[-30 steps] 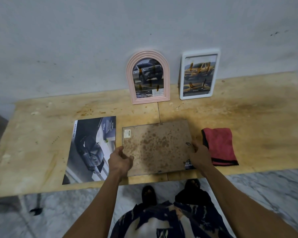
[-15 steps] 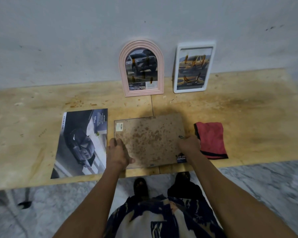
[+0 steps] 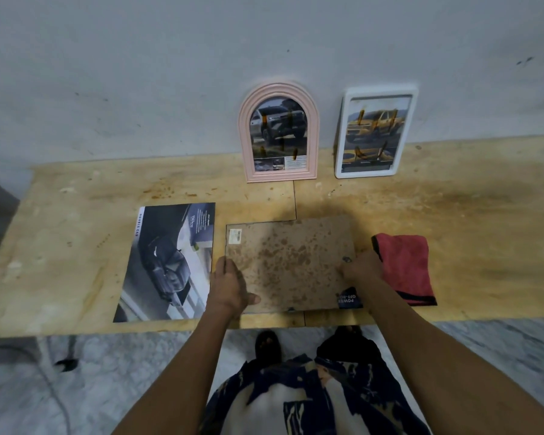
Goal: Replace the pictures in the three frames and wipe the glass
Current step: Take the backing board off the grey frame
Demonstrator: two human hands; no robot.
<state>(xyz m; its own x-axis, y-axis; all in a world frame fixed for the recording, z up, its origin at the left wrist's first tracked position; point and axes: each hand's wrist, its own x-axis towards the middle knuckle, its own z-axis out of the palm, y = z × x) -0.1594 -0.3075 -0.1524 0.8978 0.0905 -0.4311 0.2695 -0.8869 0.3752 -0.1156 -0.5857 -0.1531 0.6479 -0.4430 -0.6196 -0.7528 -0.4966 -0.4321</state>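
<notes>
head view: a frame (image 3: 291,265) lay face down on the wooden table (image 3: 453,215), its spotted brown backing board uppermost, near the front edge. a corner of a printed picture (image 3: 348,299) showed from under the board at its near right corner. the left hand (image 3: 230,285) rested on the frame's left edge, fingers extended along it and thumb lying flat on the board; it was pressing, not gripping. the right hand (image 3: 360,266) was at the right edge beside a small metal clip (image 3: 346,259), its fingers curled; whether they pinched the clip or the board edge could not be told. a replacement car picture (image 3: 170,262) lay flat just left of the frame. a red cloth (image 3: 404,268) lay just right of it, touching or nearly touching the right hand. a pink arched frame (image 3: 278,133) and a white frame (image 3: 376,133) leaned upright against the wall, both with smeared glass.

judgement: the step in hand appeared to be releasing the backing. to do it well, the left hand ought to hold the frame steady while the right turns each clip clear. the board should then be lifted evenly, so the glass beneath is not dragged or cracked. the old picture should slide out flat, and the new one be squared to the corners before closing.
</notes>
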